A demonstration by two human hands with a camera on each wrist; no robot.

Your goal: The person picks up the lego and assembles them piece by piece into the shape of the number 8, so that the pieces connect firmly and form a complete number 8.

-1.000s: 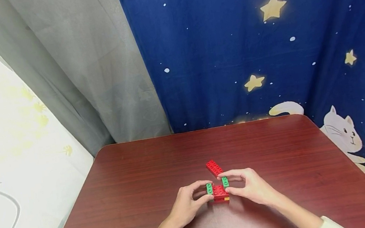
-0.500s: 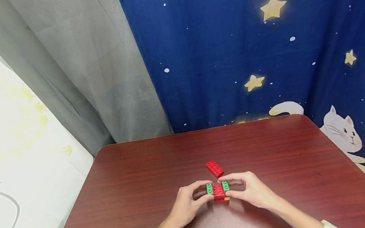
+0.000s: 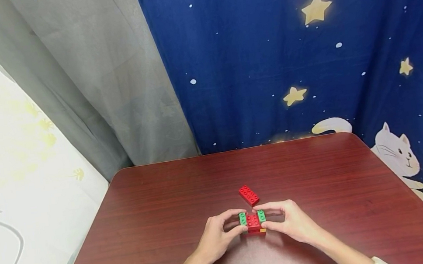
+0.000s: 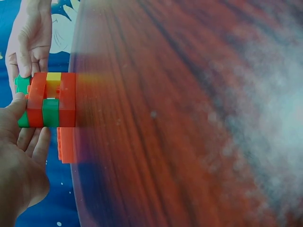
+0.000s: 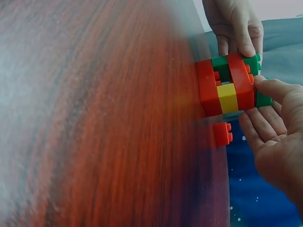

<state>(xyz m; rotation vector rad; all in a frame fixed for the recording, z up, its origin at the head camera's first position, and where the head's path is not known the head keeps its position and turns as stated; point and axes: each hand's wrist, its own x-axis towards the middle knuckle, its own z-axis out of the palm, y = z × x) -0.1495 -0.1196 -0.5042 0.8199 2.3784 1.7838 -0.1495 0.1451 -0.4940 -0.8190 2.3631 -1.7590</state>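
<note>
A stack of toy building bricks stands on the table. Its upper red brick (image 3: 253,221) carries a left green brick (image 3: 243,219) and a right green brick (image 3: 261,215), one at each end. Between this and the bottom red brick (image 4: 68,99) sit a lower green brick (image 4: 50,112) on the left and a yellow brick (image 5: 227,98) on the right, with a gap between them. My left hand (image 3: 217,239) pinches the left green brick between thumb and fingers. With thumb and fingers, my right hand (image 3: 295,223) grips the right green brick at the opposite end.
A loose red brick (image 3: 249,195) lies at a slant just behind the stack. The brown wooden table (image 3: 164,199) has its far edge against a blue star-patterned curtain (image 3: 250,57), with a grey curtain (image 3: 117,73) to the left.
My right hand has come slightly towards me with its green brick, down onto the right end of the upper red brick. The left hand and loose red brick stay put.
</note>
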